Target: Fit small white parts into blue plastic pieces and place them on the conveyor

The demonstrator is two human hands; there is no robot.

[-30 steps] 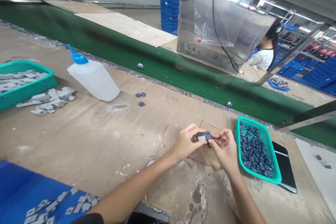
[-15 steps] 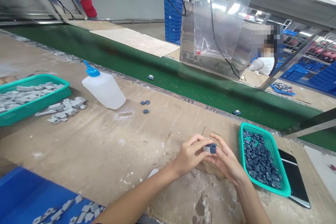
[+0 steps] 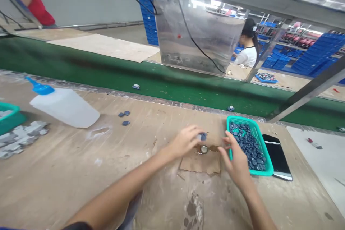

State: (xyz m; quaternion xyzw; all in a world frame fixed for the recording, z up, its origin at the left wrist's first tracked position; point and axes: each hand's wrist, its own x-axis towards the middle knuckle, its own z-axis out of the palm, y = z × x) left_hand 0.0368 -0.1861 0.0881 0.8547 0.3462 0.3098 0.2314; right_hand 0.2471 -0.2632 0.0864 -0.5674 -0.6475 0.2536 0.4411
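Note:
My left hand (image 3: pixel 187 141) is closed on a small dark blue and grey plastic part (image 3: pixel 202 136), held at its fingertips above the bench. Some of that part is hidden by the fingers and blurred. Just below it, a small round metal cap (image 3: pixel 204 149) rests on a torn piece of cardboard (image 3: pixel 201 163). My right hand (image 3: pixel 235 156) is open and holds nothing, its thumb and fingers spread beside the green basket (image 3: pixel 266 147). Many dark blue plastic parts (image 3: pixel 249 145) fill that basket.
A white squeeze bottle (image 3: pixel 67 107) with a blue spout stands at left, near grey parts (image 3: pixel 25 136) and another green basket (image 3: pixel 12 120). Loose blue parts (image 3: pixel 125 123) lie nearby. A phone (image 3: pixel 277 158) is at right. Beyond runs a green conveyor belt (image 3: pixel 172 91); a person (image 3: pixel 249 52) sits across it.
My hands have separated: the left keeps the part, while the right has let go and opened. The metal cap and cardboard have come into sight. The whole view has swung right.

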